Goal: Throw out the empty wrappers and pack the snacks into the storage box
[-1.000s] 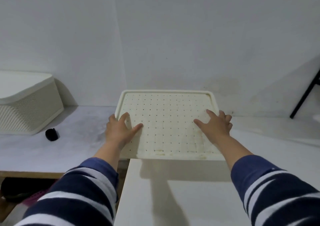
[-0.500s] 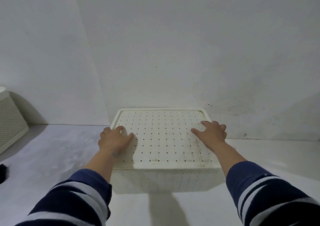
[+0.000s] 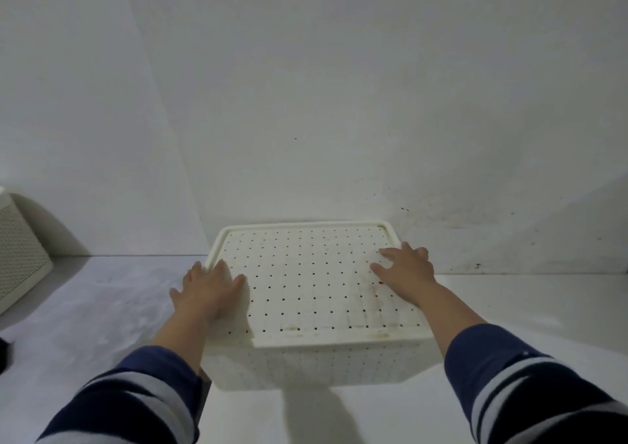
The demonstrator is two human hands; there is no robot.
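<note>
Left hand [image 3: 209, 292] slid back toward near-left corner of lid [image 3: 316, 280], fingers spread flat, gripping nothing. Right hand [image 3: 406, 273] flat on lid's right side, open-palmed. Storage box [image 3: 323, 363] lower centre of frame, lidded, against wall. Second basket [image 3: 18, 256] at left edge.

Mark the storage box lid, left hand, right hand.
storage box lid [image 3: 316, 273]: head view, bare perforated centre of its top.
left hand [image 3: 207, 290]: head view, back of hand.
right hand [image 3: 407, 272]: head view, back of hand.
</note>
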